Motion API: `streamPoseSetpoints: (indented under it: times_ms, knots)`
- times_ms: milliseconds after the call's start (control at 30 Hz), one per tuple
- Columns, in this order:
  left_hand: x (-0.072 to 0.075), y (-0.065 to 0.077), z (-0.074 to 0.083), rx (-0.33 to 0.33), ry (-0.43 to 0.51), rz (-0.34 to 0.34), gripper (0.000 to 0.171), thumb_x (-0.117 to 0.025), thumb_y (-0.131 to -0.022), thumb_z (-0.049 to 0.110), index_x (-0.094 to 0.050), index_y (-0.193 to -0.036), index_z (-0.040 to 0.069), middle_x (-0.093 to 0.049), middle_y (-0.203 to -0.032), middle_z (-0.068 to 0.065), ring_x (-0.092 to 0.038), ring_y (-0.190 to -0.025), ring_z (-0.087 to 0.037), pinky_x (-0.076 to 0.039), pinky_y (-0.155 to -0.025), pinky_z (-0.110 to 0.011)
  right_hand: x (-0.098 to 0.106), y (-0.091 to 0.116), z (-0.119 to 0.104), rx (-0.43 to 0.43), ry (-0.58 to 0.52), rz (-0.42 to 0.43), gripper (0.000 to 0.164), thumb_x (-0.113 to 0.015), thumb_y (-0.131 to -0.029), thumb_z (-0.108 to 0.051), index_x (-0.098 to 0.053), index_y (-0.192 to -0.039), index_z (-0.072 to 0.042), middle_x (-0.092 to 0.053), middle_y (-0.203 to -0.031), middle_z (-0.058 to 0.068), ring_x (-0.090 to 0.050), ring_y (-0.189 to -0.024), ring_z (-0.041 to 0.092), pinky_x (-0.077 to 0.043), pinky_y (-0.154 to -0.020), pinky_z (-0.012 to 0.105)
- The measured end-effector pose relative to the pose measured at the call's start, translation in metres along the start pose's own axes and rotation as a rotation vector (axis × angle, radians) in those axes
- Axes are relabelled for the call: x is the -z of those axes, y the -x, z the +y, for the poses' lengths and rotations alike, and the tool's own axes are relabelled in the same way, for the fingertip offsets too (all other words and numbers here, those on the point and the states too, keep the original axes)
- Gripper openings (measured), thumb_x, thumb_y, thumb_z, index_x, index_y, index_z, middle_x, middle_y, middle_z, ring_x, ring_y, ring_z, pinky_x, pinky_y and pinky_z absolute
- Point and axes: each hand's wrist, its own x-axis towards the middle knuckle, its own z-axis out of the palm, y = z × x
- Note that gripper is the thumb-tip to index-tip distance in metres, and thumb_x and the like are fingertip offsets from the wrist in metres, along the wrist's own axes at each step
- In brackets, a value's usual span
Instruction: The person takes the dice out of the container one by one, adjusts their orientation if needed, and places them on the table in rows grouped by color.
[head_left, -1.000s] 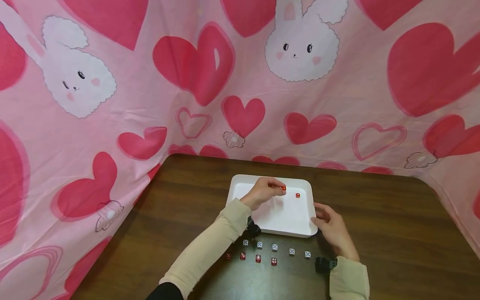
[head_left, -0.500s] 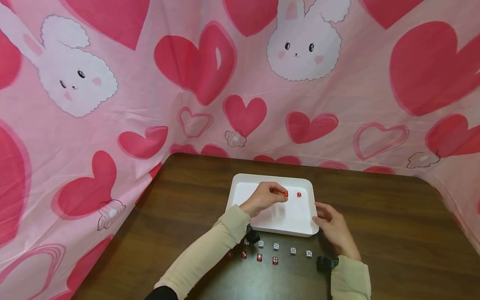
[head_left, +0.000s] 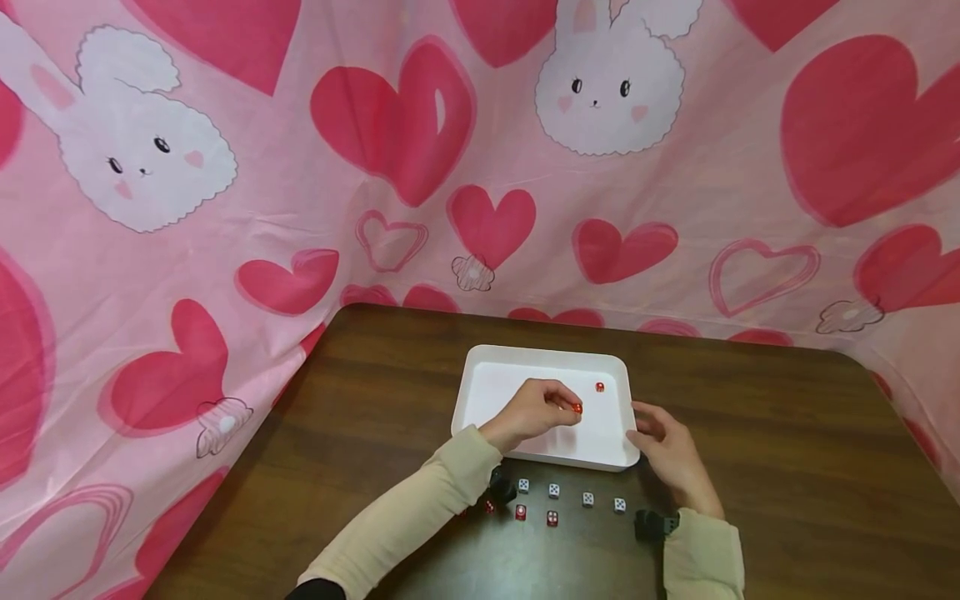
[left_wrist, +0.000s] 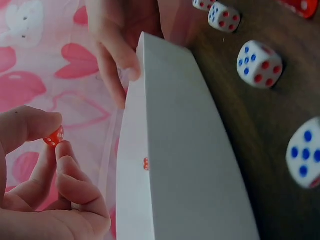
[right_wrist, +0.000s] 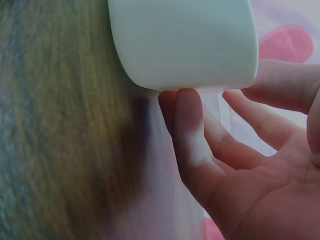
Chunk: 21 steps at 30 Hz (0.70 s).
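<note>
A white tray (head_left: 480, 353) lies on the dark wooden table. Over its inner floor, my left hand (head_left: 531, 412) pinches a small red die (left_wrist: 54, 136) between thumb and fingertips. Another red die (head_left: 599, 387) sits inside the tray near its far right corner. At the tray's right side, my right hand (head_left: 671, 454) holds the edge. In the right wrist view its thumb (right_wrist: 282, 82) lies at the rim and the fingers touch the outer wall.
In front of the tray, white dice (head_left: 553, 491) stand in a row, with red dice (head_left: 521, 512) in a row nearer me. My left wrist and sleeve hide part of both rows. A pink heart-print cloth (head_left: 555, 250) hangs behind the table (head_left: 765, 433).
My left hand has moved toward me and slightly right over the tray, carrying the red die away from the tray's far side. The right hand stays at the tray's edge.
</note>
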Motion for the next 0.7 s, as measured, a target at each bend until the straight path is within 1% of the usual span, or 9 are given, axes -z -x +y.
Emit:
streamPoseSetpoints:
  times_ms: [100,267,400,533,633,700]
  knots:
    - [-0.002,0.004,0.000,-0.001,-0.027,-0.013,0.011,-0.072,-0.071,0.010,-0.068,-0.081,0.013,-0.064,-0.071,0.002,-0.054,-0.064,-0.006,-0.039,-0.057,-0.020,0.000,0.000,0.000,-0.007,-0.001,-0.003,0.048,-0.054,-0.089,-0.019,-0.039,-0.133,-0.011,-0.050,-0.123,0.024,-0.051,-0.107,0.034,-0.044,-0.086,0.046]
    - [-0.005,0.010,0.001,-0.024,-0.074,-0.029,0.011,-0.073,-0.070,0.011,-0.068,-0.080,0.014,-0.063,-0.069,0.004,-0.051,-0.060,-0.006,-0.037,-0.054,-0.020,0.001,0.001,-0.001,-0.019,0.000,-0.011,0.049,-0.054,-0.089,-0.020,-0.038,-0.134,-0.011,-0.049,-0.124,0.024,-0.050,-0.108,0.035,-0.043,-0.087,0.046]
    - [-0.008,0.014,0.001,-0.020,-0.082,-0.040,0.012,-0.073,-0.070,0.010,-0.067,-0.079,0.014,-0.061,-0.068,0.004,-0.050,-0.057,-0.007,-0.037,-0.051,-0.020,0.001,0.001,-0.002,-0.020,-0.006,-0.015,0.049,-0.054,-0.089,-0.020,-0.038,-0.134,-0.012,-0.049,-0.125,0.024,-0.049,-0.109,0.035,-0.043,-0.088,0.047]
    - [-0.009,0.017,0.000,-0.034,-0.086,-0.055,0.012,-0.074,-0.070,0.011,-0.066,-0.080,0.013,-0.061,-0.067,0.003,-0.050,-0.055,-0.008,-0.038,-0.048,-0.021,0.001,0.001,-0.001,-0.023,-0.008,-0.016,0.049,-0.054,-0.089,-0.020,-0.038,-0.134,-0.012,-0.049,-0.125,0.024,-0.049,-0.109,0.035,-0.043,-0.088,0.047]
    - [-0.010,0.020,0.000,-0.064,-0.134,-0.063,0.011,-0.073,-0.071,0.012,-0.066,-0.079,0.013,-0.062,-0.067,0.005,-0.051,-0.054,-0.006,-0.039,-0.048,-0.020,0.001,0.001,-0.001,-0.024,-0.006,-0.019,0.049,-0.054,-0.089,-0.021,-0.038,-0.134,-0.012,-0.048,-0.125,0.024,-0.049,-0.109,0.035,-0.043,-0.088,0.047]
    - [-0.011,0.023,0.000,-0.090,-0.186,-0.061,0.010,-0.073,-0.071,0.013,-0.066,-0.079,0.014,-0.062,-0.067,0.006,-0.051,-0.054,-0.005,-0.040,-0.049,-0.019,0.002,0.001,-0.001,-0.025,-0.005,-0.022,0.049,-0.054,-0.089,-0.022,-0.038,-0.135,-0.012,-0.048,-0.125,0.023,-0.049,-0.109,0.035,-0.043,-0.087,0.047]
